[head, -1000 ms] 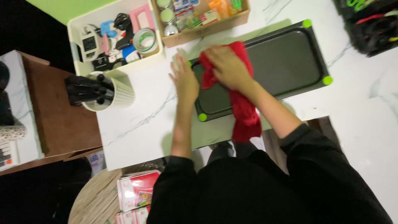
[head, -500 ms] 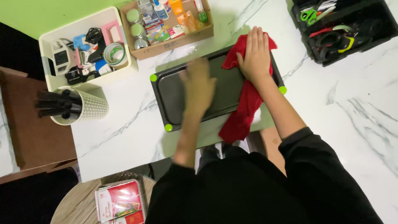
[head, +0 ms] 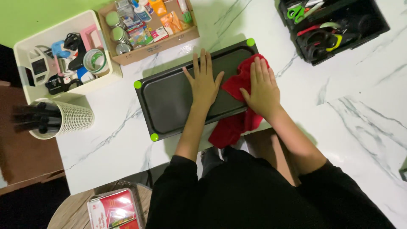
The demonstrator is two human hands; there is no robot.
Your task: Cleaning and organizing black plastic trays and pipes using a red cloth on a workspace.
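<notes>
On white marble counter (head: pixel 339 127): black tray (head: pixel 169 101), left hand (head: pixel 204 82) flat, fingers spread; right hand (head: pixel 263 89) pressing red cloth (head: pixel 237 123) flat—hanging cloth end may snag, tray could slide.

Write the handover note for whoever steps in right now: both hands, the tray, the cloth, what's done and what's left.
Left hand: flat, fingers spread, pressing on the dark tray, holding nothing.
Right hand: flat on the red cloth, at the tray's right end.
The tray lies on the white marble table; the cloth's lower part hangs over the table's near edge.
Done: cloth is on the tray's right end. How clean any part is cannot be judged.
Left: probably the bare left and middle of the tray.
</notes>
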